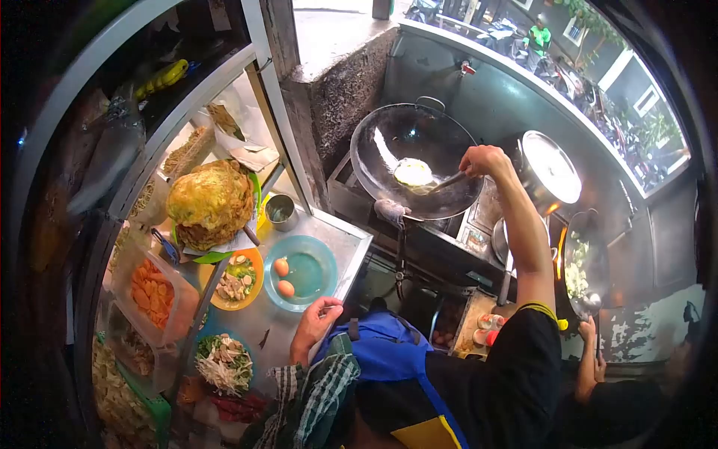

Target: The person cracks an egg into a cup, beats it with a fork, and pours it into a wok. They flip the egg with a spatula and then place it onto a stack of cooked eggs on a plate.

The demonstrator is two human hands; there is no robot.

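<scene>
My right hand (485, 161) is closed around the handle of a spatula (447, 182), reaching into a large dark wok (374, 161) on the stove. At the spatula's tip, a round frying egg (413, 171) with a pale edge lies in the wok. My left hand (317, 323) hovers by the counter's edge, fingers loosely bent, with nothing visible in it. Close to that hand, a blue-green plate (318, 262) carries two brown eggs (284, 288). An orange plate (253, 299) of chopped food and a bowl of shredded vegetables (224, 364) stand further left.
A metal cup (281, 212) and a big heap of fried omelettes (211, 203) stand near the glass cabinet frame (269, 112). A lidded steel pot (550, 168) is right of the wok. At far right, a co-worker's hands (588, 333) hold a ladle at another wok (580, 232) with food.
</scene>
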